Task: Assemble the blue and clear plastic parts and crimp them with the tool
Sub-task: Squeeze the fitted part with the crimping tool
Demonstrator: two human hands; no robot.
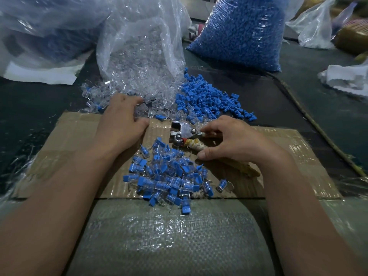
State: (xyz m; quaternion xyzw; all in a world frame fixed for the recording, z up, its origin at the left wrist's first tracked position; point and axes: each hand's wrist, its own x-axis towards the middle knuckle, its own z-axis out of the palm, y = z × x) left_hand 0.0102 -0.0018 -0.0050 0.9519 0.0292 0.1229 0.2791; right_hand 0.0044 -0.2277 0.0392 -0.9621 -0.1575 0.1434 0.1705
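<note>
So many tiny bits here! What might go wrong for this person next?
Finished pieces lie over the near edge of the cardboard, so some could slide off. They also sit right beside the crimping tool that the right hand grips, so uncrimped ones might get mixed in. The left hand reaches among clear parts spilling from the bag; more may tumble out.
</note>
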